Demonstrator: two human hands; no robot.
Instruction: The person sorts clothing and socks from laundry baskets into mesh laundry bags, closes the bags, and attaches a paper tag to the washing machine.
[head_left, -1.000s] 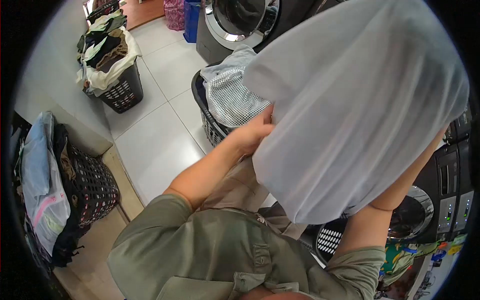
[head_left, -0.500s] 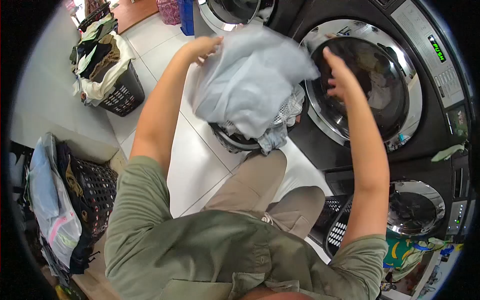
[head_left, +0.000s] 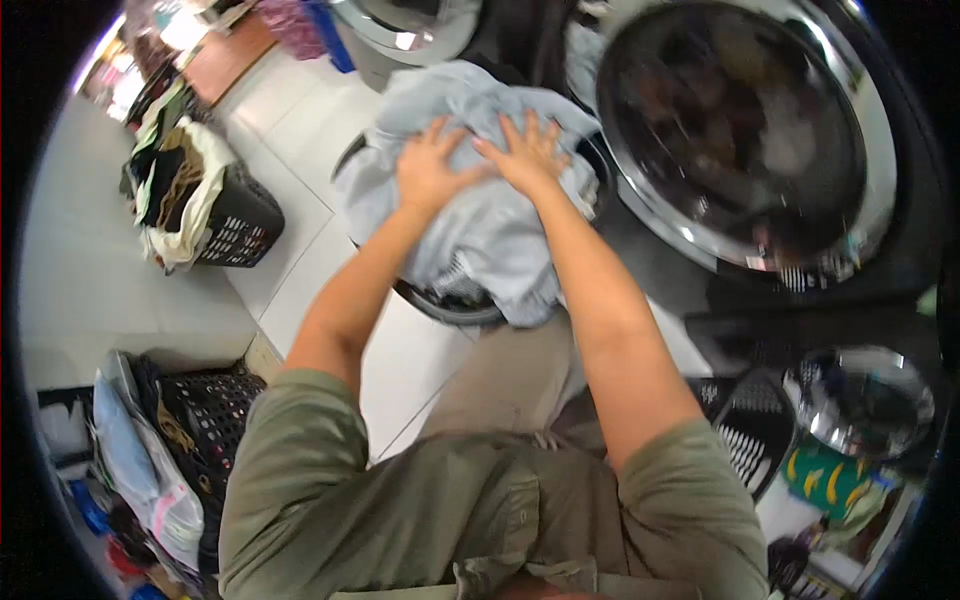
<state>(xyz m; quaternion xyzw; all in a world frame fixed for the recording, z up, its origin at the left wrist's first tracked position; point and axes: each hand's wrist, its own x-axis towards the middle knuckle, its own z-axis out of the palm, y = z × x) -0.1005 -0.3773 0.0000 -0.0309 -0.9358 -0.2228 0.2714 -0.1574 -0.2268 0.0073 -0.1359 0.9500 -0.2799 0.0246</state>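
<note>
Both palms press down on a pale blue-grey cloth (head_left: 500,225) heaped over a round dark laundry basket (head_left: 440,308). My left hand (head_left: 432,172) lies with fingers spread on the cloth's left side. Close beside it, my right hand (head_left: 530,155) rests on the same cloth, fingers also spread. Some patterned fabric shows under the cloth at the basket's front. What else the basket holds is hidden by the cloth.
A front-loading machine (head_left: 880,150) with a round dark glass door stands at right, laundry behind the glass. Another machine (head_left: 410,50) is at the top. Full laundry baskets stand at left, one dark basket (head_left: 245,215) near the wall. A black basket (head_left: 750,430) sits low right.
The cloth, loose and in motion before, now lies spread over the basket. My right hand has come left from near the machine door onto it; my left hand has moved down onto it.
</note>
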